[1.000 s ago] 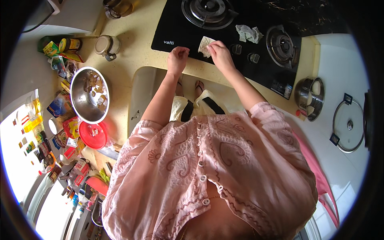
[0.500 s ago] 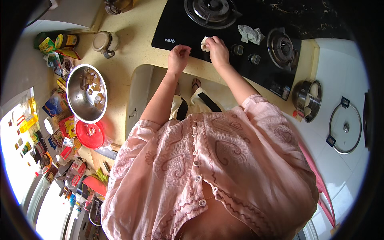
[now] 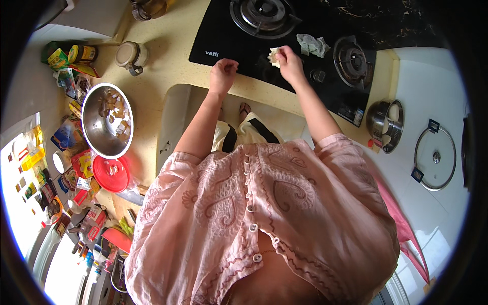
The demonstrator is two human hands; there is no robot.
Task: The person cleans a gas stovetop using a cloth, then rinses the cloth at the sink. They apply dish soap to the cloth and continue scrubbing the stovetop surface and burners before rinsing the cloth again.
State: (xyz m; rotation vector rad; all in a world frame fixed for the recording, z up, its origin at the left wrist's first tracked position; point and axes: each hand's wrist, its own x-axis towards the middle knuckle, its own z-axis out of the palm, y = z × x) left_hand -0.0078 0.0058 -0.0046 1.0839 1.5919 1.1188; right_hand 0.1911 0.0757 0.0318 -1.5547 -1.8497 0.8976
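Note:
My right hand [image 3: 290, 65] pinches a crumpled cream-white tissue [image 3: 273, 57] above the front of the black gas stove [image 3: 213, 38]. A second crumpled pale tissue [image 3: 312, 45] lies on the stove glass between the two burners. At the stove's front left edge, over the counter, is my left hand [image 3: 222, 76], its fingers curled together; whatever is in them, if anything, does not show. The two hands are apart. One stove knob [image 3: 317, 75] is visible beside my right wrist.
On the left counter stand a steel bowl [image 3: 95, 136] with brown and whitish pieces, a red lid [image 3: 111, 175], a glass jar [image 3: 130, 54] and many packets. Right of the stove sit a steel pot [image 3: 376, 124] and a glass lid [image 3: 436, 173]. A sink [image 3: 169, 117] lies left of my legs.
My right hand has moved right along the stove front with the tissue, now covering one knob. My left hand stays closed in nearly the same place. The view has shifted slightly.

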